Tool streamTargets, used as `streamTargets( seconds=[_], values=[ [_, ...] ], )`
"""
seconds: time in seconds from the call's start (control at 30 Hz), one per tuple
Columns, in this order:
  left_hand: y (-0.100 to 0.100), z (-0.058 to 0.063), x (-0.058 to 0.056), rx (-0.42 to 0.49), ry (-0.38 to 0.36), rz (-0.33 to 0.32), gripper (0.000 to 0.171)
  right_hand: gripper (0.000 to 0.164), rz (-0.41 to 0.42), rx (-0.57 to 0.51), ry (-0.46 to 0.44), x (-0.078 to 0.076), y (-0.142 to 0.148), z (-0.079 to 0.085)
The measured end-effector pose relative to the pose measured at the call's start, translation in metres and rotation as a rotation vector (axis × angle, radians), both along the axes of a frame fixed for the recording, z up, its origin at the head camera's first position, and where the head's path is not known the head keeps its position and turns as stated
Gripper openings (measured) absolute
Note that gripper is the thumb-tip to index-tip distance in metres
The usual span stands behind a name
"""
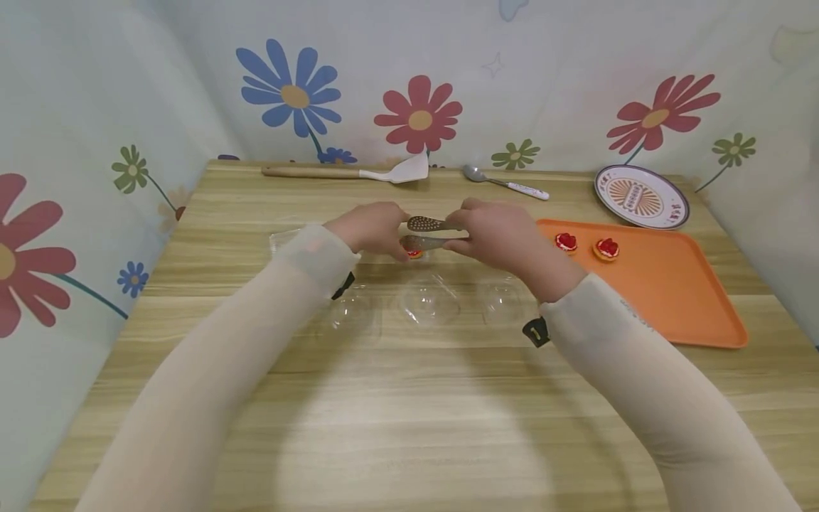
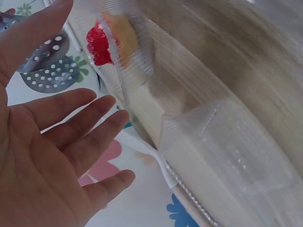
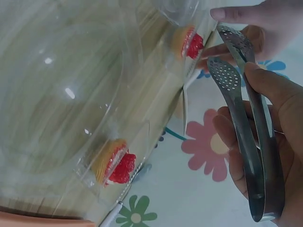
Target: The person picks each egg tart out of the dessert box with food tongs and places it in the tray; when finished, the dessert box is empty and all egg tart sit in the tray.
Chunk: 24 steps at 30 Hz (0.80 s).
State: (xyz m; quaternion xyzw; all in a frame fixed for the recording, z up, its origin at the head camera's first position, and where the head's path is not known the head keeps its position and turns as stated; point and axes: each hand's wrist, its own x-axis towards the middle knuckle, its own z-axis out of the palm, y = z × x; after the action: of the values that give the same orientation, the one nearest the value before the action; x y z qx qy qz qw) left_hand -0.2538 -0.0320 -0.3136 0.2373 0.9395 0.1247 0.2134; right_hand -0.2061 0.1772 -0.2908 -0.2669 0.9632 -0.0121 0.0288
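Metal tongs (image 1: pixel 427 225) with perforated heads are gripped near the hinge by my right hand (image 1: pixel 502 238), and their two arms stand apart. Beside the tong heads is my left hand (image 1: pixel 377 226); in the left wrist view its fingers are spread and fairly straight, and its thumb overlaps a tong head. Below lies a clear plastic container (image 1: pixel 427 299) with several domed sections. Two small tarts with red topping sit in its compartments in the right wrist view, a nearer tart (image 3: pixel 116 163) and a farther tart (image 3: pixel 191 43). In the head view the tongs partly cover one tart (image 1: pixel 414 254).
An orange tray (image 1: pixel 678 299) at the right carries two more tarts (image 1: pixel 585 246). A patterned plate (image 1: pixel 642 197) stands at the tray's far edge. Along the back of the wooden table (image 1: pixel 409 427) lie a spatula (image 1: pixel 345 171) and a spoon (image 1: pixel 505 183).
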Motion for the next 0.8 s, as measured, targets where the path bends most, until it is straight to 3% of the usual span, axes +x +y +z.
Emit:
streamTargets(
  seconds=[0.47, 0.8],
  values=[
    [0.001, -0.006, 0.000, -0.025, -0.010, 0.001, 0.037, 0.046, 0.007, 0.080, -0.056, -0.005, -0.014, -0.007],
    [0.000, -0.007, -0.003, 0.008, -0.050, 0.042, 0.048, 0.043, 0.026, 0.155, -0.027, -0.006, -0.022, -0.002]
  ],
)
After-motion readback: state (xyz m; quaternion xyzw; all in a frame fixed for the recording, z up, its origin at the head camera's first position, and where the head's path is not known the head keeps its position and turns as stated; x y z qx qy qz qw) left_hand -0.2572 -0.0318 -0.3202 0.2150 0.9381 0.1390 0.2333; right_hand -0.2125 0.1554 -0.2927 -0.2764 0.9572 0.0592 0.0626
